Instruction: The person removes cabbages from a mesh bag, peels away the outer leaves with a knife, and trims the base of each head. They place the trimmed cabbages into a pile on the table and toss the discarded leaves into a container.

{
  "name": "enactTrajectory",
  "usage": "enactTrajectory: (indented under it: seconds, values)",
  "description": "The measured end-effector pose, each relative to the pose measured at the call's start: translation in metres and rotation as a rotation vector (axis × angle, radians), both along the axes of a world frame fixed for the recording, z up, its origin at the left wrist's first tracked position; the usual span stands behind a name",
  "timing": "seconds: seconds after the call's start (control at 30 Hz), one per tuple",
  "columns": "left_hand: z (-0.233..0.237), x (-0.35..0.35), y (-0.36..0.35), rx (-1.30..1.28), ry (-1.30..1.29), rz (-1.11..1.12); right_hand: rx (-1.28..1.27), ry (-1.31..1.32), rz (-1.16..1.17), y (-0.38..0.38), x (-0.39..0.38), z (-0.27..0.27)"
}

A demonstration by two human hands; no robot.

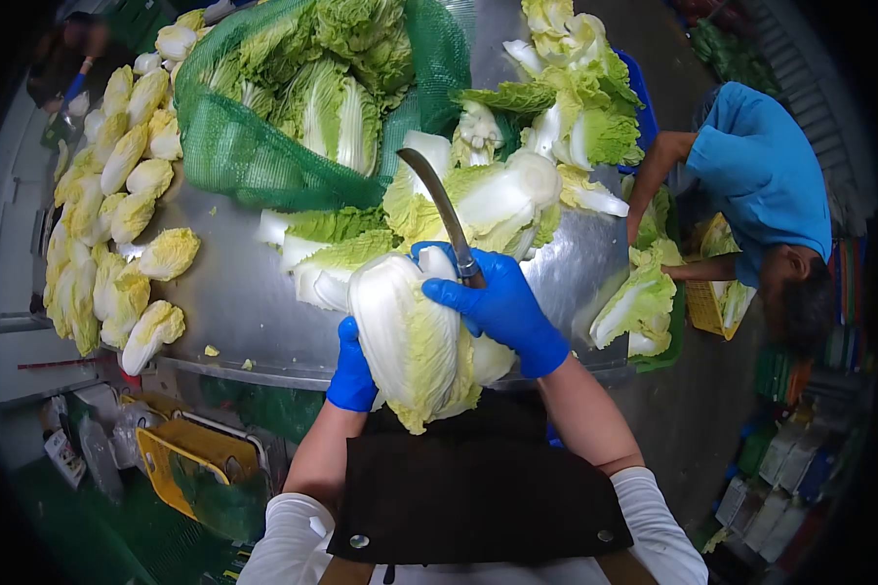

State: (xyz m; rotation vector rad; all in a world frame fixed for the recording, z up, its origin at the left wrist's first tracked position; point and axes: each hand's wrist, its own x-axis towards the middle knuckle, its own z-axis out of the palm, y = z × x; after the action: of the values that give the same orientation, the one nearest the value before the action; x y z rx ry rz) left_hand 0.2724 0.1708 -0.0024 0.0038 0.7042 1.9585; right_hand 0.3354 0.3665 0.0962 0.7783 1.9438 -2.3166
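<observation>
A napa cabbage (410, 322) with white ribs and pale yellow-green leaves is held up in front of my apron. My left hand (351, 375), in a blue glove, supports it from the left side, its fingers partly hidden behind the head. In my blue-gloved right hand (507, 307) is a curved knife (446, 210), the blade pointing up and away, while the thumb presses against the cabbage's right side. Just beyond, another cabbage (507, 200) and loose leaves (332, 249) lie on the metal table (234, 292).
A green mesh sack (254, 156) of cabbages stands at the back. Trimmed cabbages (127, 214) are piled along the left edge. Cut leaves (595, 107) heap at the back right. A person in a blue shirt (766, 175) bends over leaves at right. A yellow crate (190, 458) sits lower left.
</observation>
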Motion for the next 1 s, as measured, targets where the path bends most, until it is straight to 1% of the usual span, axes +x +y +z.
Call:
enactTrajectory:
  seconds: [0.03, 0.1, 0.13, 0.17, 0.23, 0.27, 0.3, 0.33, 0.37, 0.43, 0.47, 0.53, 0.57, 0.6, 0.63, 0.67, 0.7, 0.77, 0.8, 0.9, 0.93, 1.0]
  values:
    - [0.002, -0.001, 0.002, -0.089, 0.001, 0.044, -0.008, -0.006, 0.015, 0.003, -0.001, 0.001]
    - [0.005, -0.008, 0.009, -0.261, 0.014, 0.135, 0.024, -0.049, -0.041, 0.009, 0.004, 0.026]
    - [0.002, -0.013, 0.007, -0.141, -0.037, 0.188, 0.040, -0.070, -0.067, 0.014, 0.010, 0.035]
    - [0.005, -0.020, 0.007, -0.068, -0.060, 0.243, 0.101, 0.239, -0.158, 0.020, 0.018, 0.020]
    - [0.016, -0.041, 0.008, 0.076, -0.092, 0.360, 0.195, 0.032, -0.263, 0.045, 0.041, 0.051]
    - [0.024, -0.049, 0.007, 0.099, -0.177, 0.451, 0.266, 0.043, -0.432, 0.057, 0.052, 0.037]
    - [0.021, -0.057, 0.002, 0.179, -0.102, 0.422, 0.149, 0.197, -0.521, 0.065, 0.054, 0.040]
    - [0.018, -0.065, -0.001, 0.259, -0.030, 0.387, 0.001, 0.267, -0.574, 0.075, 0.055, 0.043]
    - [0.015, -0.070, -0.004, 0.338, 0.037, 0.348, 0.058, 0.236, -0.561, 0.082, 0.052, 0.042]
    - [0.017, -0.070, -0.003, 0.293, 0.021, 0.370, 0.444, -0.024, -0.503, 0.073, 0.042, 0.033]
    - [0.021, -0.070, 0.000, 0.272, 0.011, 0.373, 0.570, -0.007, -0.458, 0.063, 0.038, 0.027]
    - [0.027, -0.068, 0.008, 0.270, 0.003, 0.341, 0.621, 0.283, -0.273, 0.022, 0.026, 0.013]
    - [0.030, -0.068, 0.011, 0.271, 0.001, 0.328, 0.623, 0.351, -0.152, 0.002, 0.025, 0.010]
    - [0.033, -0.068, 0.012, 0.213, -0.035, 0.395, 0.624, 0.396, -0.027, -0.015, 0.022, 0.011]
    - [0.035, -0.067, 0.014, 0.159, -0.072, 0.460, 0.674, 0.369, 0.062, -0.029, 0.021, 0.017]
    - [0.038, -0.066, 0.014, 0.104, -0.111, 0.524, 0.664, 0.372, 0.059, -0.036, 0.017, 0.019]
    - [0.044, -0.063, 0.013, 0.245, -0.096, 0.479, 0.654, 0.373, 0.056, -0.037, 0.015, 0.019]
    - [0.059, -0.058, 0.006, 0.525, -0.067, 0.384, 0.405, 0.445, -0.044, -0.030, 0.016, 0.008]
    - [0.062, -0.059, 0.007, 0.493, -0.148, 0.490, 0.281, 0.486, -0.088, -0.025, 0.015, 0.005]
    - [0.065, -0.063, 0.027, -0.027, 0.077, 0.554, -0.318, 0.158, -0.010, -0.022, 0.023, 0.013]
    - [0.051, -0.070, 0.038, 0.076, 0.091, 0.535, -0.363, 0.101, -0.097, -0.035, 0.018, 0.004]
    - [0.062, -0.068, 0.055, 0.267, 0.019, 0.450, -0.422, -0.004, -0.111, -0.038, 0.016, -0.005]
